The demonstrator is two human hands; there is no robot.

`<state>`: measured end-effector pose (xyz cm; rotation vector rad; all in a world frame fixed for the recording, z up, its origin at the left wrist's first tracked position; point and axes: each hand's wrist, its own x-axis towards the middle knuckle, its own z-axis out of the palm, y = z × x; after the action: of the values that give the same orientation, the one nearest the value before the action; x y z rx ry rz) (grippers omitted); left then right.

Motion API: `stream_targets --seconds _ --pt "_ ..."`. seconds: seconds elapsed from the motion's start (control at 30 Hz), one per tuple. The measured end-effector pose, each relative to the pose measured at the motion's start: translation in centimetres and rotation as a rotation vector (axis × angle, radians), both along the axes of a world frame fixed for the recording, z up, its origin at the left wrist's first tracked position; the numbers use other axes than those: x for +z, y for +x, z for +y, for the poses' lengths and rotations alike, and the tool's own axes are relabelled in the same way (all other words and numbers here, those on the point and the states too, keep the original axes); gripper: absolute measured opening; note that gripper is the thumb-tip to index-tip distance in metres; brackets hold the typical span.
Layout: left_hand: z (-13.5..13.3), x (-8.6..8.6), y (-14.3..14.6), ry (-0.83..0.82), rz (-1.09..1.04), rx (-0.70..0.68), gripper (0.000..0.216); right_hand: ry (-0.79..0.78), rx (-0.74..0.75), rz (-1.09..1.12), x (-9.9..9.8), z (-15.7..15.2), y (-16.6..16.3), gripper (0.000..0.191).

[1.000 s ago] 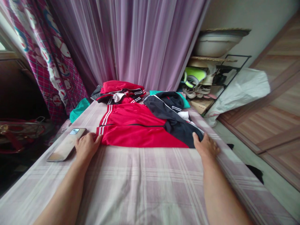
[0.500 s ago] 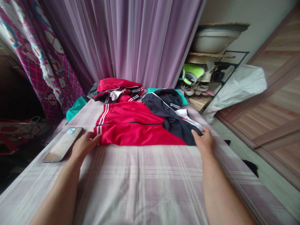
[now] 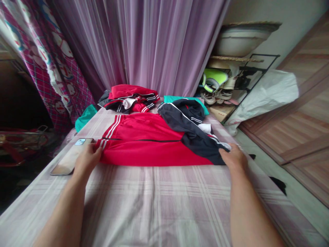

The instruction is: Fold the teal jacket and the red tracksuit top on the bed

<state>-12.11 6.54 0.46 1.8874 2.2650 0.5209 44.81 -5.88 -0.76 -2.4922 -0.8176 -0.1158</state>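
A red and dark navy track jacket (image 3: 154, 152) with white stripes lies spread sideways across the bed, its dark zip line running left to right. My left hand (image 3: 89, 155) pinches the striped hem at its near left corner. At the near right corner, my right hand (image 3: 234, 157) grips the dark shoulder end beside a white piece of cloth. One dark sleeve (image 3: 177, 115) stretches back from the jacket's right part. A phone (image 3: 70, 157) lies face down next to my left hand, partly hidden by it.
Behind the jacket sit a crumpled red and black garment (image 3: 133, 96) and a folded teal cloth (image 3: 169, 98). Purple curtains (image 3: 154, 44) hang at the far end. On the right stand a shoe rack (image 3: 266, 70), a white bag (image 3: 272, 92) and a wooden wardrobe (image 3: 303, 130).
My hands have moved apart, left hand leftward and right hand rightward. The jacket's near edge is pulled straighter and smoother, a little closer to me. The view has shifted slightly.
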Motion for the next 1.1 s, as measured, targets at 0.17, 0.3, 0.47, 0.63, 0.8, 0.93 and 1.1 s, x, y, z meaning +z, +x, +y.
stream_targets --seconds 0.17,0.3,0.47,0.63,0.8,0.93,1.1 --pt "-1.4 0.8 1.9 0.002 0.067 0.074 0.048 -0.193 0.039 0.033 0.0 -0.2 0.0 0.066" --pt "-2.0 1.4 2.9 0.138 0.048 0.012 0.043 -0.057 0.131 -0.128 0.5 -0.2 -1.0 0.081" --pt "-2.1 1.9 4.0 0.412 0.049 -0.185 0.045 0.233 0.439 -0.385 1.0 1.0 -5.2 0.046" --pt "-1.8 1.2 5.0 0.277 0.152 -0.401 0.042 0.166 0.818 -0.315 0.3 3.0 -10.4 0.039" --pt "-1.7 0.6 5.3 0.153 0.213 -0.369 0.045 0.076 0.991 -0.323 -1.1 4.0 -11.9 0.031" --pt "-1.6 0.4 5.1 0.131 0.212 -0.351 0.046 0.028 0.886 -0.331 -2.3 4.4 -11.1 0.029" --pt "-1.5 0.0 5.1 0.137 0.207 -0.36 0.045 0.001 0.871 -0.339 -2.5 4.3 -10.9 0.032"
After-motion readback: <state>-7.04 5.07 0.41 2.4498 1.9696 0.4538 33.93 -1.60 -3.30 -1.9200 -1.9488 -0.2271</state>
